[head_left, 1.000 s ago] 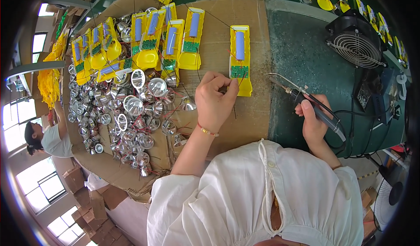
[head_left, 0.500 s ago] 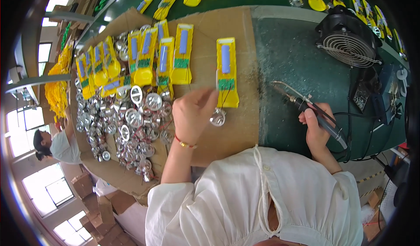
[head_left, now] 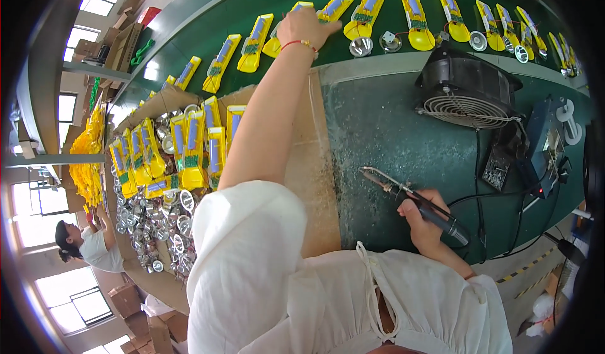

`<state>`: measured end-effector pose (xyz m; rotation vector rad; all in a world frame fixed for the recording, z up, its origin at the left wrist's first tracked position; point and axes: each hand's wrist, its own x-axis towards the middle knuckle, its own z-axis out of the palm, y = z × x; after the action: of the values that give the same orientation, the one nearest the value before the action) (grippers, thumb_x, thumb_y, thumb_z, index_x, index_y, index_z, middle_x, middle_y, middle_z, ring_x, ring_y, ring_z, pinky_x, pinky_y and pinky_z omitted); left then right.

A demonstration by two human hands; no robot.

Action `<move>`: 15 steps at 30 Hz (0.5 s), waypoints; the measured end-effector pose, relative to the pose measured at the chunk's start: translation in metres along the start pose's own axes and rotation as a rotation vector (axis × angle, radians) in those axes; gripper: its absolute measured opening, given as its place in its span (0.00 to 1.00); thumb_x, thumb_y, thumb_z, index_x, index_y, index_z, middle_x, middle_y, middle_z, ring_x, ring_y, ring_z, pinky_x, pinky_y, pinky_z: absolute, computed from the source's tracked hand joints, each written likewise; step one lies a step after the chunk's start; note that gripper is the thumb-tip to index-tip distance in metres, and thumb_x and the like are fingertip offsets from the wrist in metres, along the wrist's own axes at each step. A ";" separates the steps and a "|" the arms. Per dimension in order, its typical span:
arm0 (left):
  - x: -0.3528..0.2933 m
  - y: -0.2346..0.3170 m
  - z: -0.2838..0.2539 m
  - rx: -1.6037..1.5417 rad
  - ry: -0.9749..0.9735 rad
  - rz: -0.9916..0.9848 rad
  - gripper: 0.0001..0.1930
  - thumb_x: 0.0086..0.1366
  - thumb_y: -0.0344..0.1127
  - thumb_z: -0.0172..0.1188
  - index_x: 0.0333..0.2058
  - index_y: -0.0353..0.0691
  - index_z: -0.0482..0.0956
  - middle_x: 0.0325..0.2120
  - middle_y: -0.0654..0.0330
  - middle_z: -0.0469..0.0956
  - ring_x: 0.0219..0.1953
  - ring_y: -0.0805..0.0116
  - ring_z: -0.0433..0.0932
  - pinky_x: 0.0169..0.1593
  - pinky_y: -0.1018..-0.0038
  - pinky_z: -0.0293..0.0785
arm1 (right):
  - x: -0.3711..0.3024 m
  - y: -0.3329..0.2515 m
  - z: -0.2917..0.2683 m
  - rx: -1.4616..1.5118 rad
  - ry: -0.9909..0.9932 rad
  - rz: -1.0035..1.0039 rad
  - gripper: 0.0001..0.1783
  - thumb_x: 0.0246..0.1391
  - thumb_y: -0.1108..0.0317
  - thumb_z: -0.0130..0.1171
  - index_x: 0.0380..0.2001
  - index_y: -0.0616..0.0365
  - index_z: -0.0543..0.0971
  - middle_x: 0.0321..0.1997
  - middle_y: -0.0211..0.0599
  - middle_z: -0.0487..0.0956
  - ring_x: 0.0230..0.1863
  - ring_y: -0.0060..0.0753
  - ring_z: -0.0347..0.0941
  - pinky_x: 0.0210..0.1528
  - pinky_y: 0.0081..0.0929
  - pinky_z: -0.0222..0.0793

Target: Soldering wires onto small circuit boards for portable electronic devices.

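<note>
My left hand (head_left: pixel 307 28) reaches far forward over the green surface, above a yellow lamp housing (head_left: pixel 273 46) that it partly covers. Its thumb side is stretched out to the right; the other fingertips are hard to make out. Right of it lies another yellow housing with a blue-violet cell and green circuit board (head_left: pixel 367 15), a silver reflector (head_left: pixel 361 46) at its lower end. In my right hand (head_left: pixel 423 222) is a soldering iron (head_left: pixel 435 214) with a thin metal tube along it, its tip pointing up-left over the dark green mat (head_left: pixel 378 228).
Several yellow housings (head_left: pixel 217 64) form a row at the back. More housings (head_left: pixel 192 149) lie on a heap of reflectors (head_left: pixel 151 228) at left. A black fan (head_left: pixel 466 89) and a grey soldering station (head_left: pixel 535 133) stand at right. A person (head_left: pixel 94 244) works far left.
My left hand has moved from the cardboard to the far row. The housing from the cardboard is gone; one with a reflector now lies in the row. The view has tilted forward.
</note>
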<state>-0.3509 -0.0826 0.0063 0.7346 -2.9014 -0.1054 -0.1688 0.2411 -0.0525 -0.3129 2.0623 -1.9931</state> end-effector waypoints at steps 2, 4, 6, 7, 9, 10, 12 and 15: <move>0.005 -0.004 0.008 0.093 -0.018 0.040 0.18 0.51 0.50 0.58 0.33 0.42 0.80 0.29 0.55 0.79 0.33 0.58 0.78 0.38 0.67 0.75 | 0.001 -0.004 0.000 0.020 -0.009 0.028 0.09 0.46 0.71 0.62 0.29 0.61 0.72 0.20 0.32 0.77 0.21 0.18 0.72 0.25 0.18 0.66; 0.001 -0.018 0.015 0.097 0.033 0.112 0.13 0.53 0.45 0.54 0.29 0.42 0.81 0.25 0.53 0.79 0.30 0.56 0.78 0.35 0.65 0.75 | 0.003 -0.001 -0.001 -0.001 -0.025 0.020 0.09 0.46 0.71 0.62 0.29 0.61 0.73 0.20 0.31 0.77 0.21 0.18 0.72 0.26 0.18 0.66; -0.021 -0.026 0.011 0.047 0.002 0.121 0.12 0.53 0.42 0.53 0.25 0.42 0.81 0.23 0.52 0.78 0.27 0.54 0.78 0.34 0.65 0.75 | 0.004 -0.001 -0.002 -0.005 -0.019 0.042 0.09 0.46 0.73 0.61 0.29 0.61 0.72 0.20 0.30 0.77 0.22 0.17 0.71 0.26 0.18 0.66; -0.043 -0.030 0.007 -0.017 0.021 0.174 0.10 0.52 0.39 0.53 0.22 0.40 0.80 0.21 0.52 0.78 0.25 0.54 0.77 0.33 0.64 0.75 | 0.005 -0.001 -0.003 -0.031 -0.026 0.031 0.09 0.47 0.73 0.61 0.30 0.62 0.72 0.20 0.32 0.77 0.22 0.18 0.71 0.26 0.18 0.67; -0.087 -0.039 -0.001 -0.117 -0.041 0.119 0.09 0.52 0.37 0.54 0.21 0.39 0.79 0.21 0.51 0.77 0.25 0.54 0.77 0.32 0.65 0.74 | 0.006 -0.008 0.001 0.079 0.012 0.097 0.09 0.47 0.72 0.60 0.29 0.64 0.71 0.21 0.34 0.76 0.22 0.19 0.71 0.26 0.18 0.68; -0.107 -0.040 -0.008 -0.128 -0.048 0.102 0.09 0.52 0.38 0.54 0.22 0.39 0.79 0.21 0.51 0.77 0.26 0.53 0.77 0.33 0.63 0.74 | 0.006 -0.008 0.001 0.091 0.012 0.073 0.09 0.48 0.72 0.60 0.30 0.65 0.71 0.22 0.36 0.76 0.23 0.21 0.72 0.26 0.17 0.69; -0.136 -0.045 -0.019 -0.106 -0.096 0.043 0.09 0.52 0.38 0.55 0.22 0.39 0.77 0.21 0.51 0.77 0.27 0.52 0.77 0.32 0.60 0.73 | 0.006 -0.009 0.001 0.075 0.010 0.063 0.09 0.49 0.72 0.59 0.30 0.65 0.71 0.22 0.36 0.75 0.23 0.21 0.72 0.26 0.17 0.69; -0.177 -0.045 -0.037 -0.175 -0.124 0.015 0.08 0.50 0.39 0.56 0.21 0.41 0.77 0.22 0.52 0.77 0.27 0.54 0.77 0.29 0.62 0.72 | 0.004 -0.008 0.004 0.080 0.009 0.033 0.09 0.49 0.71 0.58 0.31 0.65 0.72 0.22 0.36 0.75 0.23 0.20 0.72 0.26 0.16 0.69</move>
<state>-0.1702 -0.0389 0.0164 0.6988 -2.9634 -0.4111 -0.1717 0.2357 -0.0443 -0.2529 1.9730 -2.0547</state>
